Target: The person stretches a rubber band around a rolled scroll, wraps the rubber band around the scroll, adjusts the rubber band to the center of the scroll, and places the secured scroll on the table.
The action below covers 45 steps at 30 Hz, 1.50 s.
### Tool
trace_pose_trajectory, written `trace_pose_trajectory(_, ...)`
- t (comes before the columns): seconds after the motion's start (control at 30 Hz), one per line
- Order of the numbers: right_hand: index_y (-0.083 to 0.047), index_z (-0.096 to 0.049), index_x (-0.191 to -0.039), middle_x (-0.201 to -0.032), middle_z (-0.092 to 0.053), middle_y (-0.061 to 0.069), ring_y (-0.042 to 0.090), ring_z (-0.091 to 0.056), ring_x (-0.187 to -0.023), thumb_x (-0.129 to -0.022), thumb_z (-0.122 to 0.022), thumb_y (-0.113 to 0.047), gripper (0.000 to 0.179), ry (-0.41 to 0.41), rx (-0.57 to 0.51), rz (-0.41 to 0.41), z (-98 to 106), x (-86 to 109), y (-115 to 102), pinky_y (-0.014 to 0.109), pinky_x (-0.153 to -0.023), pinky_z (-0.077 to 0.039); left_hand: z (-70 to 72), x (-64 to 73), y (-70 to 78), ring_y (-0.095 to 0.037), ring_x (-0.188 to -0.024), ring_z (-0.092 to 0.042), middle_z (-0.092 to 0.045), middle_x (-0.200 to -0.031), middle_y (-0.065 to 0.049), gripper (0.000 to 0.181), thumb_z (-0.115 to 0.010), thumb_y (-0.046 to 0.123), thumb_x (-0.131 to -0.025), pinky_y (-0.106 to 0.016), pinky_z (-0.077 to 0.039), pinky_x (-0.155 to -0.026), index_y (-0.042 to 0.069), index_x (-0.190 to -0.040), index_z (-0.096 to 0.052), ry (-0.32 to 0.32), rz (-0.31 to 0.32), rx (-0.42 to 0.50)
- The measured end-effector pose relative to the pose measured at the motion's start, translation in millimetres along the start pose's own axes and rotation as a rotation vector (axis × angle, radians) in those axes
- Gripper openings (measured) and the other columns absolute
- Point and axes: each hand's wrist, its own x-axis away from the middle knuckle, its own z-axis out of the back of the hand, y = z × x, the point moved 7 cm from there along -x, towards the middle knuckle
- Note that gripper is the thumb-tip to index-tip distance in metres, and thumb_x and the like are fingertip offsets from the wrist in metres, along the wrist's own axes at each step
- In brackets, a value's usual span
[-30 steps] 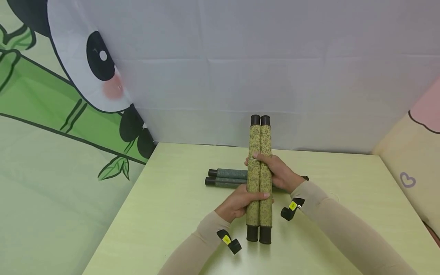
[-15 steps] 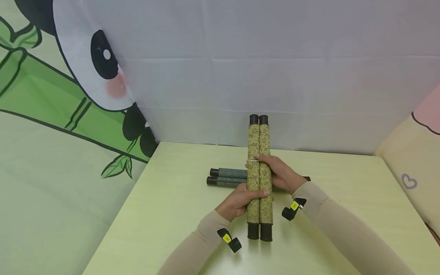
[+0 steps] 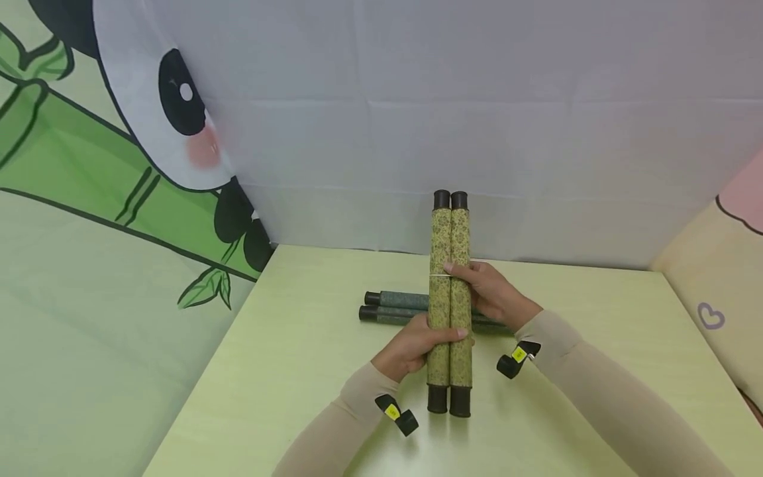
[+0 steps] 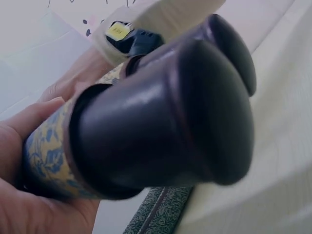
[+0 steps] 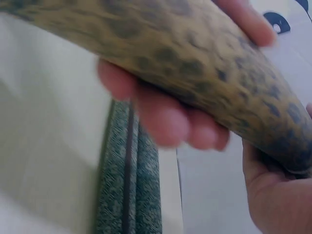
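While both arms reach in over the pale table, it's a two-handed hold on the yellow patterned rolls, upheld side by side above the tabletop, dark caps at either end! Down low, the left hand grips the pair, thumb laid right across both. Higher up, the right hand has them too, thumb over the right-hand roll, its tip just beside a thin pale cord crossing the left one; the right wrist view catches fingers bent beneath. Behind, the green rolls lie crosswise on the table, middle hidden, with the light cloth backdrop beyond.
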Motion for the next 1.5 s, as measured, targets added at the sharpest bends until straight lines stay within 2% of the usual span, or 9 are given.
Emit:
trace_pose_trajectory(0.17,0.006,-0.048,-0.133,-0.110,-0.065,0.010,0.020,-0.069,-0.095,-0.103,-0.063,-0.034,0.052,0.008,0.001,0.030,-5.2,9.7,3.6,0.037,-0.086,-0.059,-0.9,0.5,3.6,-0.025,-0.091,-0.072,-0.070,-0.104,-0.016,0.037,-0.070,0.007,-0.094,-0.040,-0.060,-0.082,-0.004,-0.126,-0.057,-0.030,-0.014,-0.011)
trace_pose_trajectory(0.33,0.004,-0.042,-0.138,-0.116,-0.061,0.010,0.019,-0.067,-0.100,-0.105,-0.060,-0.031,0.052,-0.021,-0.024,-0.008,-12.7,15.1,19.0,0.036,-0.088,-0.057,-1.9,1.6,6.1,-0.025,-0.090,-0.071,-0.070,-0.103,-0.016,0.036,-0.068,0.007,-0.096,-0.039,-0.060,-0.082,-0.005,-0.127,-0.056,-0.036,-0.013,0.020)
trace_pose_trajectory(0.53,0.005,-0.041,-0.141,-0.118,-0.059,0.012,0.021,-0.066,-0.103,-0.104,-0.061,-0.032,0.056,-0.006,-0.059,-0.028,-12.4,14.8,31.1,0.035,-0.088,-0.057,-2.2,1.7,3.7,-0.023,-0.089,-0.071,-0.070,-0.101,-0.014,0.036,-0.067,0.006,-0.097,-0.036,-0.060,-0.080,-0.004,-0.129,-0.056,-0.050,-0.006,0.036)
trace_pose_trajectory(0.73,0.004,-0.037,-0.143,-0.118,-0.059,0.011,0.021,-0.065,-0.102,-0.107,-0.054,-0.029,0.051,-0.062,-0.106,-0.038,-10.6,10.3,23.1,0.039,-0.089,-0.056,-1.1,3.6,-1.9,-0.023,-0.089,-0.071,-0.070,-0.101,-0.014,0.035,-0.068,0.006,-0.096,-0.036,-0.060,-0.079,-0.004,-0.128,-0.057,-0.043,0.011,0.030)
trace_pose_trajectory(0.9,-0.004,-0.041,-0.140,-0.117,-0.057,0.009,0.020,-0.063,-0.100,-0.106,-0.057,-0.033,0.047,0.010,-0.173,-0.001,-2.3,-0.5,4.5,0.039,-0.087,-0.056,-4.0,6.0,-7.4,-0.023,-0.088,-0.071,-0.071,-0.100,-0.013,0.031,-0.071,0.007,-0.094,-0.037,-0.060,-0.079,-0.003,-0.121,-0.060,-0.037,0.029,0.004)
trace_pose_trajectory(1.03,-0.007,-0.045,-0.135,-0.114,-0.060,0.007,0.019,-0.064,-0.098,-0.104,-0.061,-0.033,0.044,0.051,-0.189,0.009,1.7,-6.4,-2.6,0.038,-0.086,-0.056,-3.7,7.6,-10.5,-0.024,-0.088,-0.072,-0.072,-0.101,-0.015,0.031,-0.073,0.008,-0.092,-0.038,-0.060,-0.079,-0.003,-0.119,-0.062,-0.010,0.033,-0.022)
trace_pose_trajectory(1.27,-0.004,-0.044,-0.139,-0.111,-0.068,0.010,0.021,-0.069,-0.101,-0.103,-0.063,-0.028,0.046,0.054,-0.200,0.036,-4.3,-5.8,0.9,0.040,-0.081,-0.058,-4.3,8.1,-10.1,-0.025,-0.089,-0.072,-0.071,-0.103,-0.016,0.033,-0.072,0.006,-0.092,-0.039,-0.060,-0.081,-0.004,-0.122,-0.061,-0.012,0.029,-0.038)
trace_pose_trajectory(1.5,-0.005,-0.041,-0.143,-0.114,-0.067,0.008,0.024,-0.065,-0.112,-0.102,-0.065,-0.030,0.053,0.016,-0.194,0.013,-15.3,-3.4,13.1,0.037,-0.086,-0.056,-2.2,5.5,-5.0,-0.023,-0.088,-0.071,-0.071,-0.101,-0.014,0.034,-0.071,0.007,-0.093,-0.038,-0.060,-0.081,-0.004,-0.123,-0.060,-0.010,0.007,-0.022)
